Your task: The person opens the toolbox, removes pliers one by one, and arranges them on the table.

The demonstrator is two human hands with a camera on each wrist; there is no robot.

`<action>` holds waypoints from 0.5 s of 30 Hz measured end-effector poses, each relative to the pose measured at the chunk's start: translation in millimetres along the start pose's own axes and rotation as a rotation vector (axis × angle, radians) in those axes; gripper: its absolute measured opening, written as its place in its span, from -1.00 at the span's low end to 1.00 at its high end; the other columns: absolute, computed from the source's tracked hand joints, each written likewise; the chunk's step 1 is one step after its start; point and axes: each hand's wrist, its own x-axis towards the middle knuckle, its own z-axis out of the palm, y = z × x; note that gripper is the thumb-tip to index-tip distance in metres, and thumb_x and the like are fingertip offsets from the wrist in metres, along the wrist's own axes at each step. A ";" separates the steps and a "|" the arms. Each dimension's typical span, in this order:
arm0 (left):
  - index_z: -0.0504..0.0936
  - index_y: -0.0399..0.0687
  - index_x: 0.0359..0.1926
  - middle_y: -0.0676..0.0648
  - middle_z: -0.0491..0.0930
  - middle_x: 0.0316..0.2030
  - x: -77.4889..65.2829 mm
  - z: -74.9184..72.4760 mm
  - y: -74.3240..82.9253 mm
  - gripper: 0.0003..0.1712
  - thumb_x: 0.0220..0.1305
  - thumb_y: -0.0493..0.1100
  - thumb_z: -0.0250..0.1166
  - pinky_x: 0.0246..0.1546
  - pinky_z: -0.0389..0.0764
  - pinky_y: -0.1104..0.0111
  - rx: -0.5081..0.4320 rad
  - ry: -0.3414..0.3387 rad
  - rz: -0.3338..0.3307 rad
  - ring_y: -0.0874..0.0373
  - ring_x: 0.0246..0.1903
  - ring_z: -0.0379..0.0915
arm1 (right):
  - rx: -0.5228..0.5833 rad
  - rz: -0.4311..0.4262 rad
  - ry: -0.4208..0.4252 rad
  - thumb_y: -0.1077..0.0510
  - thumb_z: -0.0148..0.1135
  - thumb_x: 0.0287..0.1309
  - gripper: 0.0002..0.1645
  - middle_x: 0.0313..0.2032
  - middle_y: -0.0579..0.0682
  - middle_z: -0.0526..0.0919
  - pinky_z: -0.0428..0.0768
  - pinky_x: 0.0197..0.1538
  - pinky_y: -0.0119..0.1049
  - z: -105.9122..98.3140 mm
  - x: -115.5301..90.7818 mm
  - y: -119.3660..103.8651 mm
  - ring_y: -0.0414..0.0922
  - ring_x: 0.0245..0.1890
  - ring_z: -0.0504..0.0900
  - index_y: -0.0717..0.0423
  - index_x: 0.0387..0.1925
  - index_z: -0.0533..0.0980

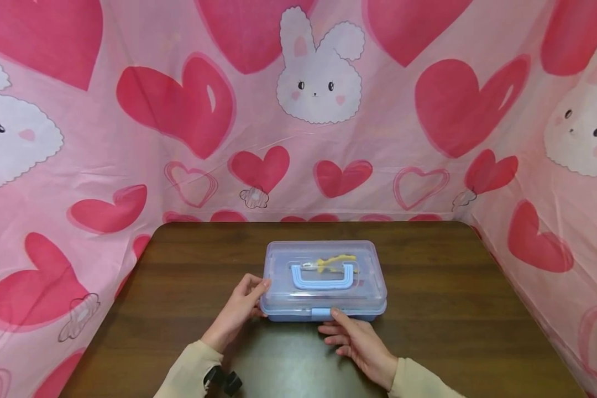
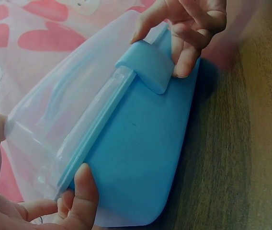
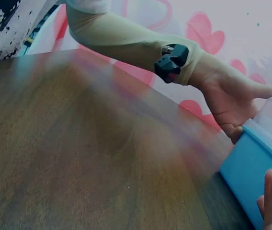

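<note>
A plastic storage box (image 1: 323, 318) with a light blue base, a see-through lid (image 1: 283, 257) and a blue carry handle (image 1: 323, 284) sits on the table. My left hand (image 1: 244, 304) grips its left end, thumb on the lid's edge and fingers at the rim and side below. At the front, my right hand (image 1: 355, 340) has its thumb on top of the blue latch (image 2: 148, 64) and a finger at the latch's lower edge. The latch lies flat over the rim and the lid is down. Through the lid shows a yellow-handled tool (image 1: 335, 261).
The dark wooden table (image 1: 443, 287) extends on all sides of the box. Pink heart-and-rabbit fabric (image 1: 378, 132) hangs behind it and along both sides. A black device (image 1: 223, 380) is strapped to my left wrist.
</note>
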 end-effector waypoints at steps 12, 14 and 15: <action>0.37 -0.22 0.10 -0.17 0.52 -0.22 0.5 1.0 0.0 -0.55 0.54 0.06 0.23 -0.32 0.67 0.34 0.014 0.019 0.000 0.05 -0.38 0.52 | 0.007 -0.065 0.036 -0.22 0.21 0.46 -0.12 -0.14 0.30 0.77 0.77 -0.07 -0.21 3.6 5.7 4.6 -0.07 -0.16 0.80 0.65 0.15 0.44; 0.38 -0.21 0.10 -0.17 0.53 -0.22 0.7 1.3 -1.0 -0.55 0.54 0.07 0.23 -0.32 0.67 0.34 0.014 0.018 0.001 0.05 -0.38 0.52 | -0.003 -0.072 0.042 -0.20 0.21 0.46 -0.14 -0.18 0.28 0.78 0.77 -0.09 -0.22 3.3 5.9 4.3 -0.08 -0.20 0.81 0.65 0.12 0.46; 0.38 -0.21 0.10 -0.17 0.54 -0.22 0.5 1.4 -1.3 -0.54 0.54 0.07 0.23 -0.32 0.67 0.34 0.013 0.017 0.001 0.04 -0.38 0.53 | -0.010 -0.074 0.042 -0.20 0.21 0.46 -0.15 -0.20 0.26 0.79 0.77 -0.10 -0.23 3.3 5.8 3.9 -0.08 -0.21 0.80 0.65 0.10 0.47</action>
